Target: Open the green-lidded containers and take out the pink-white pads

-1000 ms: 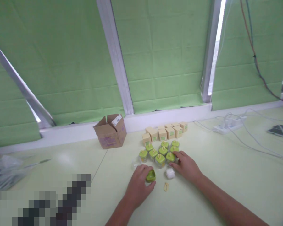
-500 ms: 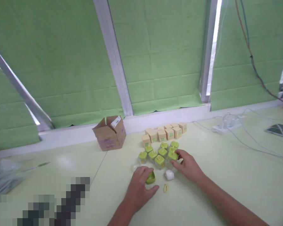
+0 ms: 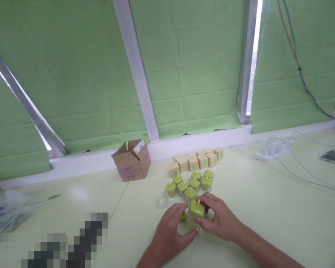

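Positioning seems to be in hand: a green-lidded jar (image 3: 197,209) is gripped by the right hand (image 3: 222,219) at six o'clock from the other jars (image 3: 194,183), and steadying by the left hand (image 3: 171,229), its fingers parted at the jar's eight o'clock, seems called for.

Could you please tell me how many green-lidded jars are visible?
9 jars: one in the right hand; eight on the table, three behind, four midway, one in front. Others may be hidden.
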Available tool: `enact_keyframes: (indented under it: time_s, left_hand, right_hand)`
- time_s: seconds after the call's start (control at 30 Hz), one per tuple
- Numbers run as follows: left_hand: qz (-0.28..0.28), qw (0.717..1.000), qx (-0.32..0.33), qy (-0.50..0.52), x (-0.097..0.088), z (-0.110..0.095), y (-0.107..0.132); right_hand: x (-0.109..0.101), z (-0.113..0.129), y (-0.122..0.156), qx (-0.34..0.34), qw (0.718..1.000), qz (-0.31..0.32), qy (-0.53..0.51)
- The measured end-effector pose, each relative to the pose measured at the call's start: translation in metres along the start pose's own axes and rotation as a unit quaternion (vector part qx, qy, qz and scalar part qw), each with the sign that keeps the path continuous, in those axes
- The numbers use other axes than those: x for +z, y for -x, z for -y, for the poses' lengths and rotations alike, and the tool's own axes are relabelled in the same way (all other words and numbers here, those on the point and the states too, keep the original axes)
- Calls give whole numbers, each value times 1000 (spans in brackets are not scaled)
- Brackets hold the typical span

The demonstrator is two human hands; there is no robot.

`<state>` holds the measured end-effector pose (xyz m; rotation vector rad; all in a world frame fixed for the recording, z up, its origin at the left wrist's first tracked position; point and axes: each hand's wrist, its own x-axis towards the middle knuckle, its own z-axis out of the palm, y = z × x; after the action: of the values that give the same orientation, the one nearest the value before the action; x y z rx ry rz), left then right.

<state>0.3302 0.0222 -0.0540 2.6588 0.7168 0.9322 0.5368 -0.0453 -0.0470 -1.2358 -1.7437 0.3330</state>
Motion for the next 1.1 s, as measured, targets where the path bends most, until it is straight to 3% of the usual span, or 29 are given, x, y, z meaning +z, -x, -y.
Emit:
enact_keyframes:
  time_s: [0.17, 0.4, 0.73, 1.1]
  left_hand:
    - [12, 999, -16, 45, -1, -8, -4]
    - [-2, 998, -23, 60, 3, -4, -4]
    - [22, 988, -63, 137, -2, -16, -10]
    - [31, 965, -135, 223, 8, -8, -2]
  right_hand:
    - [9, 8, 1, -2, 1000, 4, -8]
    - [17, 2, 1, 40, 999, 2, -18]
    - [12, -2, 3, -54, 998, -3, -23]
    - [12, 0, 1, -50, 998, -12, -43]
